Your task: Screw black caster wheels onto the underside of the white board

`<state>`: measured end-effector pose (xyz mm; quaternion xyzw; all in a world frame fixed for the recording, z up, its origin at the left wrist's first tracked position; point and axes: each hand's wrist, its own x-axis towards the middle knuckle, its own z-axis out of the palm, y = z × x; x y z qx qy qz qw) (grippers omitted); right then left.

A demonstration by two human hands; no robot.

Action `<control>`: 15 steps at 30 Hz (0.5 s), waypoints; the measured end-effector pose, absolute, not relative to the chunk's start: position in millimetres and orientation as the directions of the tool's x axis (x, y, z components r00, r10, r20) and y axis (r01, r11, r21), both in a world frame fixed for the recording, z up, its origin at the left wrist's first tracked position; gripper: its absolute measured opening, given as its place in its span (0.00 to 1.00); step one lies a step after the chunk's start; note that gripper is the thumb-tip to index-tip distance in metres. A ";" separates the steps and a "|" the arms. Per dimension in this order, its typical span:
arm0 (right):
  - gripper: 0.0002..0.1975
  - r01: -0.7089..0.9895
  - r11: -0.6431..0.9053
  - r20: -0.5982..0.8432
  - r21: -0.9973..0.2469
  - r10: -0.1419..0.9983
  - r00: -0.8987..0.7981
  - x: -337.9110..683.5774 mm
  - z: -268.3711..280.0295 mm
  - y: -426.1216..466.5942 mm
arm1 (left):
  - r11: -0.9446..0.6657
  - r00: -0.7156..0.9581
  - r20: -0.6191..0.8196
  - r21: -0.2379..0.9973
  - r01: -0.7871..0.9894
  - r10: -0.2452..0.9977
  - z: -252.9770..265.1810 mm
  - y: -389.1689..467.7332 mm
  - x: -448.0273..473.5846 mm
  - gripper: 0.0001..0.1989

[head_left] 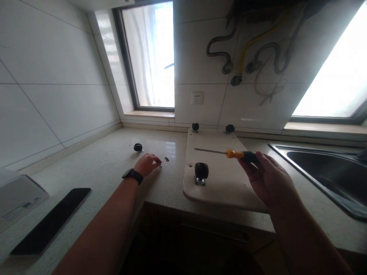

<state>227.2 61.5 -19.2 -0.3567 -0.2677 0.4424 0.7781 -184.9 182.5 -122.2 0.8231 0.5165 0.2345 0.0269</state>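
My right hand [268, 173] is wrapped round the dark end of a screwdriver [235, 154] with a yellow collar, its thin shaft pointing left above the pale board [218, 191]. My left hand [147, 163], with a black watch on the wrist, rests low on the counter left of the board. Its fingertips pinch at a small screw [160, 166]; more small screws [166, 159] lie just beyond. A loose black caster [138, 147] sits behind this hand. On the board stand a near caster [201, 172] and two far casters, one left [195, 126], one right [229, 128].
A steel sink [323, 168] is set into the counter on the right. A dark flat slab [53, 221] and a white box [21, 198] lie at the left. Pipes [228, 57] and a socket [197, 98] are on the tiled wall behind.
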 end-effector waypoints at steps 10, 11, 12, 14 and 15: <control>0.03 -0.484 0.353 0.128 -0.801 0.891 0.436 227.0 -19.7 61.4 | -0.446 0.318 0.336 0.437 0.782 0.887 -125.0 181.0 -178.7 0.06; 0.03 -0.483 0.352 0.127 -0.802 0.890 0.438 226.5 -19.7 61.2 | -0.438 0.302 0.337 0.473 0.765 0.892 -123.9 180.2 -177.6 0.05; 0.03 -0.482 0.351 0.126 -0.803 0.890 0.439 226.1 -19.8 60.9 | -0.429 0.285 0.337 0.514 0.743 0.897 -122.0 179.3 -175.8 0.05; 0.04 -0.480 0.349 0.125 -0.805 0.890 0.438 226.1 -20.2 60.4 | -0.406 0.243 0.335 0.610 0.680 0.910 -116.3 177.7 -169.8 0.06; 0.04 -0.479 0.352 0.129 -0.804 0.890 0.438 226.4 -20.5 60.1 | -0.391 0.217 0.332 0.664 0.638 0.918 -112.8 177.0 -165.9 0.08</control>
